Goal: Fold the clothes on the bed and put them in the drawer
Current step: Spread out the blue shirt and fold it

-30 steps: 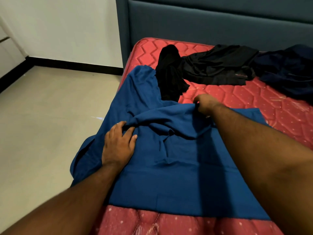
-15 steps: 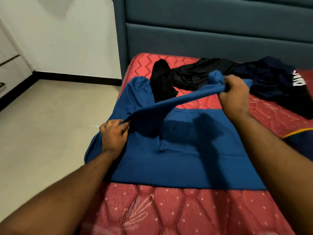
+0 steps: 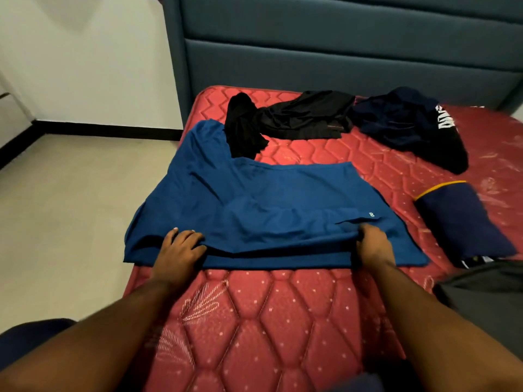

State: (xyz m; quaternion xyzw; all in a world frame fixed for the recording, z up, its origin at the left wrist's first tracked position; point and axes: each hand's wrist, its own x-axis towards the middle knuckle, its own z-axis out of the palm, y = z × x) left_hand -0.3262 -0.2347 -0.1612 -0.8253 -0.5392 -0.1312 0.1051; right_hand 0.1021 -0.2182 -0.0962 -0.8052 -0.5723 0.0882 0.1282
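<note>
A blue garment (image 3: 263,205) lies spread on the red mattress (image 3: 277,312), its upper part folded down toward me. My left hand (image 3: 181,246) grips the folded edge at its near left. My right hand (image 3: 372,244) grips the same edge at the near right. A black garment (image 3: 285,120) lies crumpled beyond it, and a dark navy garment with white lettering (image 3: 407,123) lies at the back right. The left side of the blue garment hangs over the mattress edge.
A folded navy piece with a yellow stripe (image 3: 458,222) sits at the right, with a grey cloth (image 3: 486,290) nearer me. A blue-grey headboard (image 3: 339,46) stands behind the bed. Pale floor (image 3: 70,222) lies to the left.
My right hand carried the lifted part of the blue garment down toward me, folding it over. My left hand slid to the near edge. Both hands now hold the fold.
</note>
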